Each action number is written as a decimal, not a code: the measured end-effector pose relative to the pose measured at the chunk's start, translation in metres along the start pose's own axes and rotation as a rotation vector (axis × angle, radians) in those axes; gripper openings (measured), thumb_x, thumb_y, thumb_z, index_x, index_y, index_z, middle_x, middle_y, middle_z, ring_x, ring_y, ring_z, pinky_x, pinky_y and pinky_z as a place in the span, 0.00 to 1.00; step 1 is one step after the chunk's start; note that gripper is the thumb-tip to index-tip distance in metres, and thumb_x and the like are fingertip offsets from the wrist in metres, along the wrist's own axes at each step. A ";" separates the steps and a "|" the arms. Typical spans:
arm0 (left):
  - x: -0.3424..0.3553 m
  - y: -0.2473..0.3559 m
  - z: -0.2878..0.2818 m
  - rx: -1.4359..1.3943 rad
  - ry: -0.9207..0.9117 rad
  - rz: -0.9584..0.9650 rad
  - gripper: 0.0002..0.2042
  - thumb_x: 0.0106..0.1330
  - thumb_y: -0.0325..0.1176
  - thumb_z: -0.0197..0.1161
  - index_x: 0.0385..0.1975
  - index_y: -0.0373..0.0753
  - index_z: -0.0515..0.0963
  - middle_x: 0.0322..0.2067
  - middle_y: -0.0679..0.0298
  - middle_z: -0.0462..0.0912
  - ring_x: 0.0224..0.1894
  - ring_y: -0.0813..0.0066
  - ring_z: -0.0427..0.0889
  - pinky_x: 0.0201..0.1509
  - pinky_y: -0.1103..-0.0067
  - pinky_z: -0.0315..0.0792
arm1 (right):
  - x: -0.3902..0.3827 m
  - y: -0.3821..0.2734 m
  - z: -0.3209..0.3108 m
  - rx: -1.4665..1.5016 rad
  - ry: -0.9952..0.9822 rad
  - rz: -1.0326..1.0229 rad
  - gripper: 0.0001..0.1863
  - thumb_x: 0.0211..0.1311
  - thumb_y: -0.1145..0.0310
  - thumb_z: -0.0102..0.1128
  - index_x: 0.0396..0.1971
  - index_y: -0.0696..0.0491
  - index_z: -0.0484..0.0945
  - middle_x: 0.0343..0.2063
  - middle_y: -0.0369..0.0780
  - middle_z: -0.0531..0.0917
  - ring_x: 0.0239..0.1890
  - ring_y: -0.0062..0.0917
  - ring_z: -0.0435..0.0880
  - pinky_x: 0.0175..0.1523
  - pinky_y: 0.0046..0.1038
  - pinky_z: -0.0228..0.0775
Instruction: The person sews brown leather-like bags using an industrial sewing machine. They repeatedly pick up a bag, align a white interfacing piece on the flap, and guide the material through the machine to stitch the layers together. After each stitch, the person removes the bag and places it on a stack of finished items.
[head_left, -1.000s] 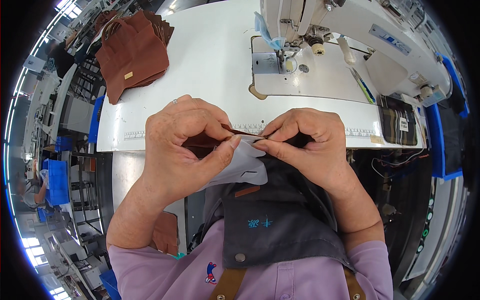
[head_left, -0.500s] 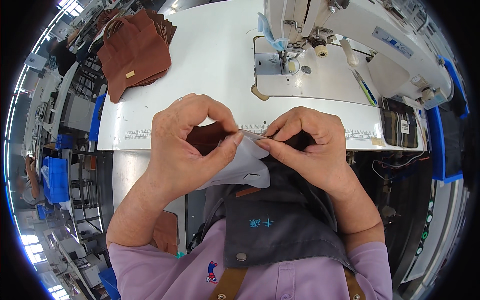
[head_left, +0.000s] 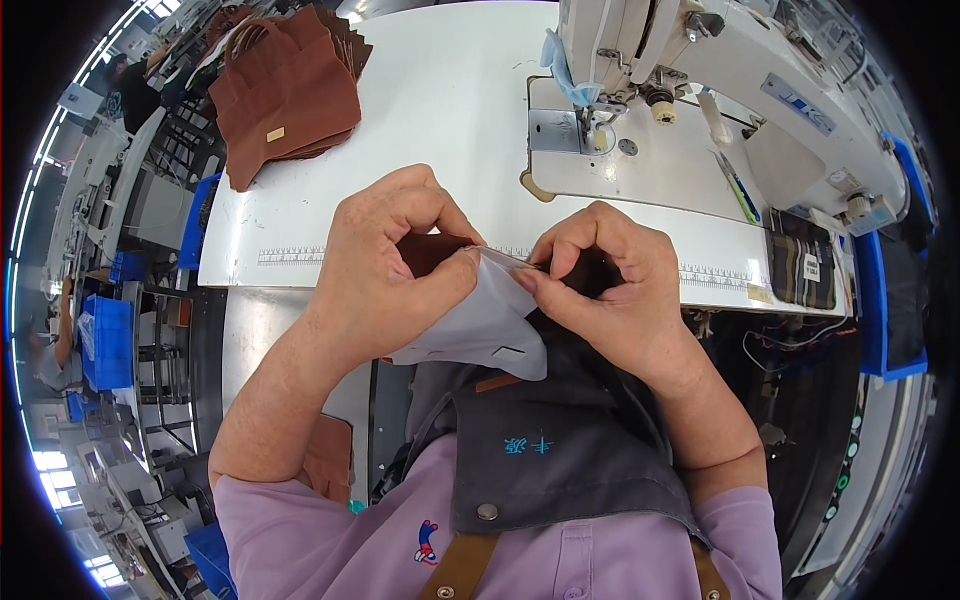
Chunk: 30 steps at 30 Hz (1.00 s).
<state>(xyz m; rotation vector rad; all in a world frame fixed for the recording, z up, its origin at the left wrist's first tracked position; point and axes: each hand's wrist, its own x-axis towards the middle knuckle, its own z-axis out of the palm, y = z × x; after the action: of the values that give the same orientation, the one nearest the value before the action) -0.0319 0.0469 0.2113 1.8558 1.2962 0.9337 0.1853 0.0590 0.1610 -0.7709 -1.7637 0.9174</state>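
Observation:
Both hands pinch the long edge of a piece with light grey fabric (head_left: 470, 325) facing me and a brown side (head_left: 428, 252) showing behind it. My left hand (head_left: 400, 270) grips it with thumb and forefinger at the middle of the edge. My right hand (head_left: 605, 290) pinches the same edge a little to the right, its other fingers curled. The piece hangs over my dark grey apron (head_left: 560, 480), above the front edge of the white table (head_left: 450, 100) with its printed ruler strip.
A stack of brown leather pieces (head_left: 290, 85) lies at back left; another brown piece (head_left: 330, 450) is low left. A sewing machine (head_left: 690, 70), snips (head_left: 740, 190) and plaid pouch (head_left: 800, 265) are at right. Blue bins (head_left: 108, 340) and two co-workers (head_left: 135, 90) are at far left.
Both hands and the piece have risen slightly toward the table. My left hand has also shifted right, nearer my right hand, still pinching the edge.

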 end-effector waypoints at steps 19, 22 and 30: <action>0.120 -0.062 0.060 0.802 -0.225 0.614 0.05 0.50 0.26 0.70 0.23 0.42 0.80 0.30 0.70 0.76 0.44 0.68 0.76 0.53 0.69 0.63 | 0.014 0.073 -0.009 -0.689 -0.053 0.027 0.07 0.53 0.71 0.72 0.31 0.53 0.83 0.27 0.40 0.85 0.33 0.36 0.86 0.39 0.37 0.78; 0.105 -0.063 0.071 0.715 -0.057 0.578 0.04 0.54 0.28 0.70 0.27 0.41 0.80 0.32 0.67 0.78 0.42 0.62 0.78 0.49 0.67 0.69 | 0.010 0.075 -0.017 -0.730 -0.088 0.000 0.06 0.51 0.70 0.73 0.29 0.53 0.85 0.30 0.39 0.84 0.35 0.35 0.84 0.39 0.37 0.78; 0.078 -0.080 0.069 0.637 -0.095 0.416 0.07 0.58 0.29 0.68 0.33 0.36 0.80 0.32 0.58 0.84 0.38 0.57 0.83 0.39 0.65 0.76 | 0.009 0.073 -0.025 -0.710 -0.090 -0.222 0.06 0.50 0.70 0.73 0.29 0.54 0.87 0.44 0.35 0.83 0.47 0.30 0.79 0.46 0.33 0.77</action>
<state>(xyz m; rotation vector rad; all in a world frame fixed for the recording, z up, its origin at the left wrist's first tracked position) 0.0086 0.1345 0.1228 2.7026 1.2623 0.6538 0.2129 0.1099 0.1094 -0.9514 -2.2278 0.1583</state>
